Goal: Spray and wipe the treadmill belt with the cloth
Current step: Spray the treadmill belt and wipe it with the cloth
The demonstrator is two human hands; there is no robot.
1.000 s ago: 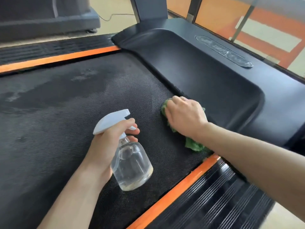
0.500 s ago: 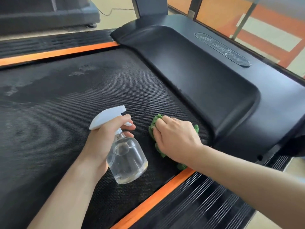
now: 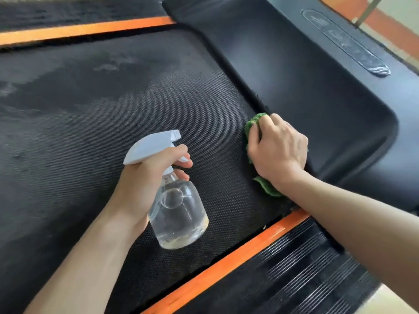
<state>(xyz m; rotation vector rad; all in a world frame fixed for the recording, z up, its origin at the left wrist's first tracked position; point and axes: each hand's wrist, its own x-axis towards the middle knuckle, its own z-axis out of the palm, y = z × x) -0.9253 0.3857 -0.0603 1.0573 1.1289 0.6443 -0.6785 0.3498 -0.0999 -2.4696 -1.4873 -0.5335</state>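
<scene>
Right hand (image 3: 280, 150) presses cloth (image 3: 267, 189) against belt's (image 3: 113, 123) front edge.

I have a single view to work from, the wide-angle camera on the person's head, so there is no second view and no shared overlap. It looks forward and steeply down, close over the treadmill belt (image 3: 113, 132), which fills most of the frame and runs diagonally across it. The black motor cover (image 3: 306, 87) sits at upper right, the orange side strip (image 3: 226, 264) cuts across the lower right. Both forearms enter from the bottom edge, so the lens sits just above and behind them. The edges look soft with blur.
</scene>
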